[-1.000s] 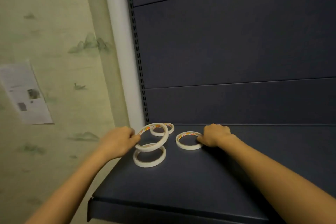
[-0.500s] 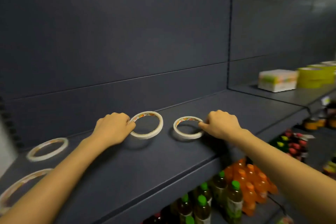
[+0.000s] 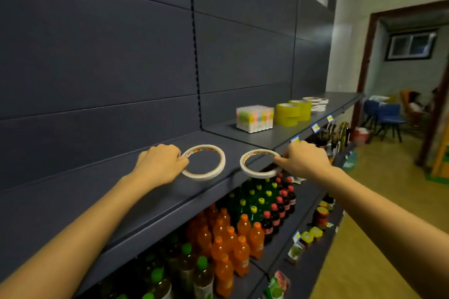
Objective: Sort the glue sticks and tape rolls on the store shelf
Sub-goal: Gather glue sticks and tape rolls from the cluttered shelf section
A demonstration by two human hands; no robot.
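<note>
Left hand (image 3: 160,165): pinches a white tape roll (image 3: 201,177) low over the shelf (image 3: 145,192).
Right hand (image 3: 303,160): pinches a second tape roll (image 3: 257,175) at the shelf's front edge.
Change: both rolls have travelled right, off the left-end pile.
Meaning: they are approaching the yellow tape stack (image 3: 288,114); placement is pending.

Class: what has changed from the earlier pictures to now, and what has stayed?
The left hand and right hand have carried the left roll and right roll rightward along the shelf, towards the yellow tape; the right roll now overhangs the front edge. Each hand still grips its roll.
</note>
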